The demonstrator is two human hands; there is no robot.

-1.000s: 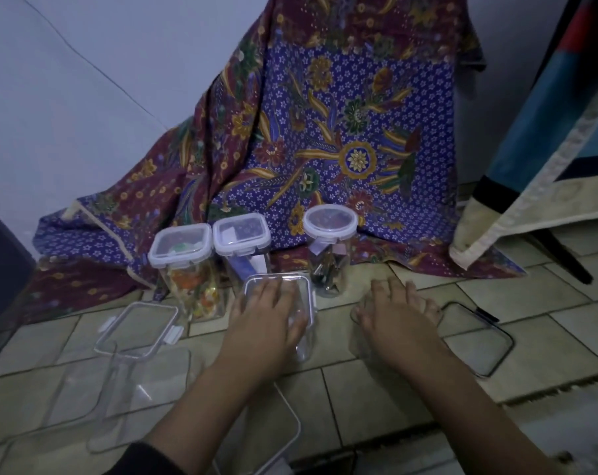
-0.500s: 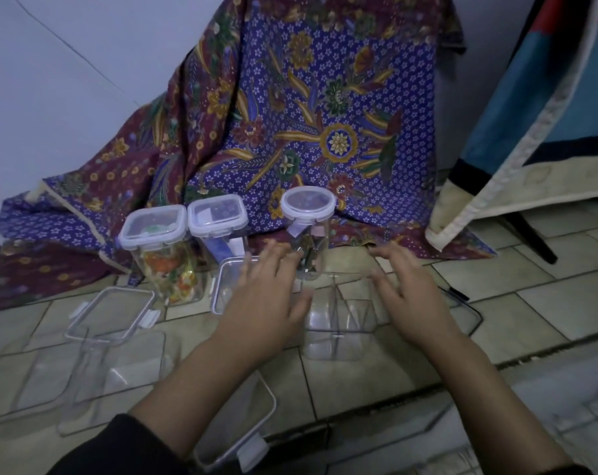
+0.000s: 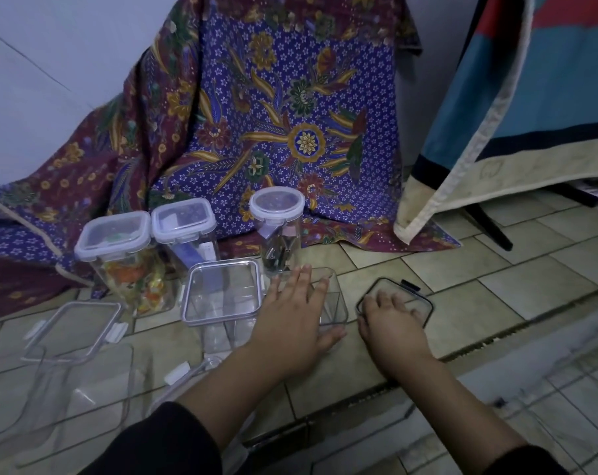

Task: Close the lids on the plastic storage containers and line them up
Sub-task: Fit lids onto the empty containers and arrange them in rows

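No legible text (labels blurred)

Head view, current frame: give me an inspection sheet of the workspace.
Surface: tiled floor, bare to the right.
Job's things: three lidded containers in a back row; a square clear container in front with lid on; an open container and a dark-rimmed lid beside it.
Clutter: more clear boxes and a loose lid at left.
Hands: left hand on the open container; right hand flat on the dark-rimmed lid.
Cables: nothing seen.
Surroundings: patterned cloth, striped fabric.
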